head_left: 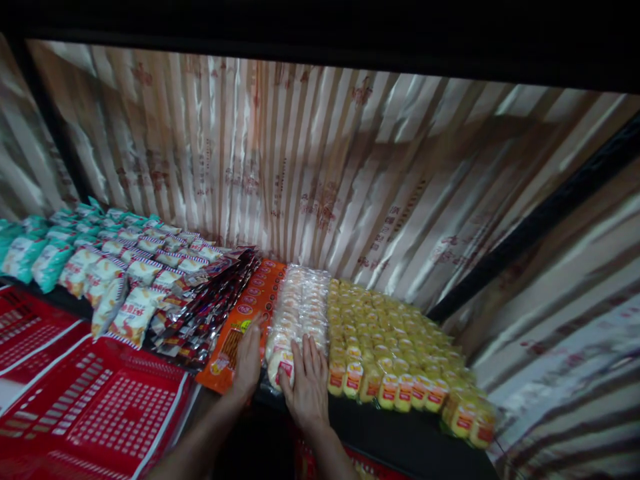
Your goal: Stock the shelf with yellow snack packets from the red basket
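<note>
My left hand [249, 363] lies with straight fingers along the left side of a row of clear-wrapped pale round snack packs [300, 307] on a dark shelf [400, 437]. My right hand [309, 387] rests flat and open on the front packs of that same row, fingers spread, beside rows of yellow-wrapped packs [395, 347]. Flat orange packs [250, 310] lie just left of my left hand. Neither hand grips anything.
Dark red packets [205, 307] and white and teal snack bags [100, 260] fill the shelf to the left. Red plastic crates [100, 413] sit at the lower left. Striped shiny sheeting [320, 167] covers the back and the right side. A dark shelf edge runs overhead.
</note>
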The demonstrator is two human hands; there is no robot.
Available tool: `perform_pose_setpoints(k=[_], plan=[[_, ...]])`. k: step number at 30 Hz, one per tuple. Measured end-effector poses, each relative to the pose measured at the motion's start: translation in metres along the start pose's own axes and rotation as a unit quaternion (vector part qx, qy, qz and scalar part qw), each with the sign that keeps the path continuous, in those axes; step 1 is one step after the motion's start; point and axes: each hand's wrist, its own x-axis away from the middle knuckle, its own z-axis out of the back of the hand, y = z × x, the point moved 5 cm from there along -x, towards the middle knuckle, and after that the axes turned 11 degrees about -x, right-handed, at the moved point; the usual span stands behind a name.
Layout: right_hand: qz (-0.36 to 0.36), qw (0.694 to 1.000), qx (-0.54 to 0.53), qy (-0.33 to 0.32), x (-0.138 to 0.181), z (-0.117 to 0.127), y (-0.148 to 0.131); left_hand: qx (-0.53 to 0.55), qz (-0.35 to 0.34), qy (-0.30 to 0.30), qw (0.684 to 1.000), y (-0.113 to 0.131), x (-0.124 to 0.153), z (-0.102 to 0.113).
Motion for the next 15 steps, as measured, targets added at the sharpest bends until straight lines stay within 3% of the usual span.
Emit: perform_pose_setpoints(k=[3, 8, 11, 15], plan=[[0.003, 1.0, -0.001, 0.01, 0.0, -0.003, 0.001, 0.016, 0.031, -0.025, 0.999, -0.001, -0.057, -0.01], [0.012, 0.998, -0.002, 0.059, 0.003, -0.009, 0.007, 0.141, 0.067, -0.113, 0.981, -0.004, -0.141, -0.05], [0.032, 0.998, 0.016, 0.058, 0.006, -0.013, 0.012, 0.19, 0.069, -0.138, 0.97, -0.01, -0.177, -0.075], [0.034, 0.999, 0.025, 0.033, 0.009, -0.021, 0.019, 0.262, 0.14, -0.146, 0.944, -0.031, -0.21, -0.107]])
